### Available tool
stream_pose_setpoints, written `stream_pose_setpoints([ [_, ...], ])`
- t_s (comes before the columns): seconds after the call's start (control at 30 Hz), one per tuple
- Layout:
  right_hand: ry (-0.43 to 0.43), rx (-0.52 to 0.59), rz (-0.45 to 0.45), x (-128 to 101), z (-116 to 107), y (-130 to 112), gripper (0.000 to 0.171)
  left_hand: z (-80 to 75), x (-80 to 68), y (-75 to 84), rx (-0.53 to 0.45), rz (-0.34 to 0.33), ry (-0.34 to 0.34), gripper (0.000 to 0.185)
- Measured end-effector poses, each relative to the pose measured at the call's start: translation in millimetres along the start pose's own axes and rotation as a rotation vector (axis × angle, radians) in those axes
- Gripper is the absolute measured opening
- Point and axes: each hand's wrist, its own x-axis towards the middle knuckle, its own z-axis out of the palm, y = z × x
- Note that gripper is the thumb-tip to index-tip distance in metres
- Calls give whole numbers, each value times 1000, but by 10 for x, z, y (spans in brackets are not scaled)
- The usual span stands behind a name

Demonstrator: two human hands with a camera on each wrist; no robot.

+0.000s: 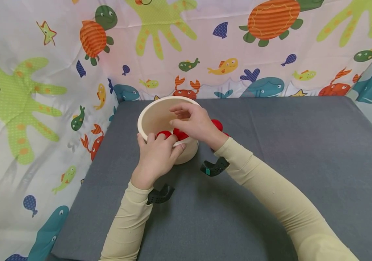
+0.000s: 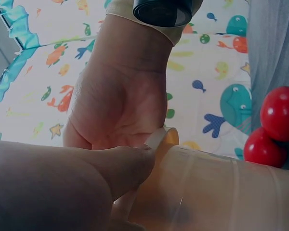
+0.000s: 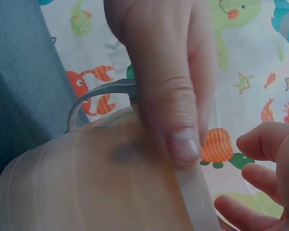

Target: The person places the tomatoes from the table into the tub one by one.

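The bucket (image 1: 190,151) sits on the grey desk (image 1: 290,163), toward the desk's 11 o'clock, its opening facing up; in the head view, 12 o'clock is the side away from the person. The left hand (image 1: 156,156) meets it at 7 o'clock, so the bucket lies just at 1 o'clock from that hand, in contact. This hand pinches the rim (image 1: 142,117): fingers hook over the near edge, while the thumb presses the outer wall, as the right wrist view also shows. In that view a curved handle (image 3: 86,98) juts out beside the left thumb.

The right hand (image 1: 195,122) hangs over the opening at about 2 o'clock, so the mouth of the bucket lies below it and toward its 9 o'clock. Its fingers are loosely bent and apart, with nothing between them; whether the palm touches the rim I cannot tell.

Two red balls (image 1: 181,135) show inside the bucket at 6 o'clock, one close by the left fingertips, the other below the right thumb. Outside, at 3 o'clock from the bucket, more balls (image 1: 217,125) lie on the desk, partly hidden by the right hand. A sea-animal curtain (image 1: 166,69) hangs at 12 o'clock.
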Motion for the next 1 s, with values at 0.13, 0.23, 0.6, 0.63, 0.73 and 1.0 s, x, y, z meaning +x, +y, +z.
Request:
stream_pose_setpoints([
  [0.13,15,7,10,3,-72,12,41,-7,-1,9,-6,4,-4,38],
  [0.23,44,-2,5,14,-169,24,39,-15,-6,9,-7,6,-5,37],
  [0.6,166,-41,69,-35,-814,145,42,-28,-27,1,-17,3,-1,32],
  [0.63,176,-45,73,-46,-877,172,42,-29,-27,0,-18,1,-1,32],
  [0.73,214,-65,89,-109,-1058,253,41,-32,-23,0,-20,1,-3,32],
  [1.0,316,-44,113,-330,-1462,562,41,-25,-19,-1,-37,5,-9,32],
])
